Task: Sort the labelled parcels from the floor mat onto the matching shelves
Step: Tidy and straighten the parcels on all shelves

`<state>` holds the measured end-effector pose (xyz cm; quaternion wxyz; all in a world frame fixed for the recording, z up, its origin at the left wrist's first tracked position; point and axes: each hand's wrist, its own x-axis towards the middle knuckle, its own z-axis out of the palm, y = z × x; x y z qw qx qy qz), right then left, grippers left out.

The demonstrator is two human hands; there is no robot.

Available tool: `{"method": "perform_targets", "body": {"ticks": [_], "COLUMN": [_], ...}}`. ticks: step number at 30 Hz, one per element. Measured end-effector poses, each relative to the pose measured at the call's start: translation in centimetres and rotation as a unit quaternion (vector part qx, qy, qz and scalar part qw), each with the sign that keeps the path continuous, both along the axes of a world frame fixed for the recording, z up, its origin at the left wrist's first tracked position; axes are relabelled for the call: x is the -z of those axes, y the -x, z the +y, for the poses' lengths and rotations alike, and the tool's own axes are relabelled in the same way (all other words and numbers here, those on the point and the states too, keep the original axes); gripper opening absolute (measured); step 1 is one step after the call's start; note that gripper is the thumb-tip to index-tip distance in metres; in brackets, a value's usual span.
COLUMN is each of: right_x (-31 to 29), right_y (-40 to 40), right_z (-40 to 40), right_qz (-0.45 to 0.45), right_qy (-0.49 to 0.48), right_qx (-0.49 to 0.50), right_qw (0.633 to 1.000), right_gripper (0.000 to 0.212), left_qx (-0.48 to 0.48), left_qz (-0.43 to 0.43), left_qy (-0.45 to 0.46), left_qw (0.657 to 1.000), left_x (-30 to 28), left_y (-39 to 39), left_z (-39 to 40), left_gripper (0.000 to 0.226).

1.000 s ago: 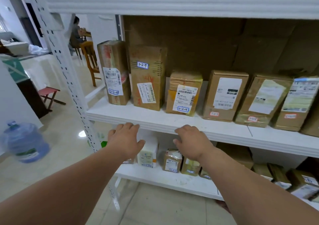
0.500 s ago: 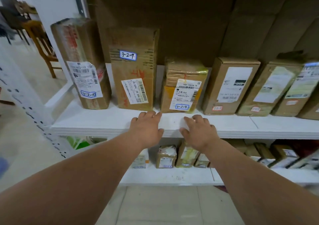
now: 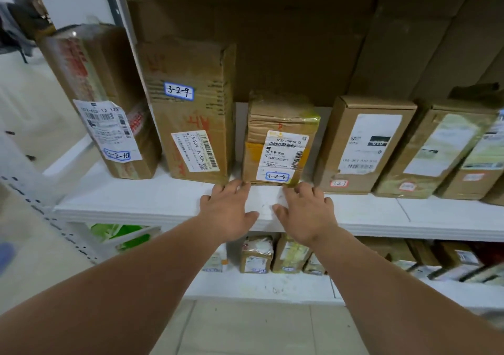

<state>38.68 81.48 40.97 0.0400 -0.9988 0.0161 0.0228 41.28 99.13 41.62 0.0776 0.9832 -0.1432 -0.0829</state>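
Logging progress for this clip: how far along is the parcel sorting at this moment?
Done: parcels marked 3-2-10, 3-2-9 and 3-2-8 stand in a row on the white shelf. In hand: nothing is carried; the left hand and right hand lie open in front of 3-2-8, fingertips at its base. Left: cannot tell, since the floor mat is out of view.

Bare shelf strip before parcels
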Motion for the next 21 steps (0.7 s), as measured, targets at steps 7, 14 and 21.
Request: {"method": "perform_targets", "body": {"ticks": [7,14,21], "right_x": [-0.6,-0.2,-0.3], "right_y": [-0.3,-1.4,-2.3], "right_z": [3.4,8.8,11.1], "right_qz": [-0.059,-0.027,-0.009], "right_qy": [-0.019,-0.019,-0.018], "right_qx": [-0.202,-0.251,-0.144], "right_qw": [0.977,0.967,0.989], "right_gripper": [0.035,0.046,0.051], "left_qx": [-0.011,-0.097,-0.051], "left_qz": [-0.060,-0.054,-0.020], "left_qy": [-0.012,-0.058,-0.050], "left_qw": [0.998,0.992,0.997], "left_x": [0.3,0.6,-0.1], "left_y": [0.7,1.4,-0.5], "left_z": [3.0,9.7,12.8], "left_gripper": [0.062,0.066,0.070]}}
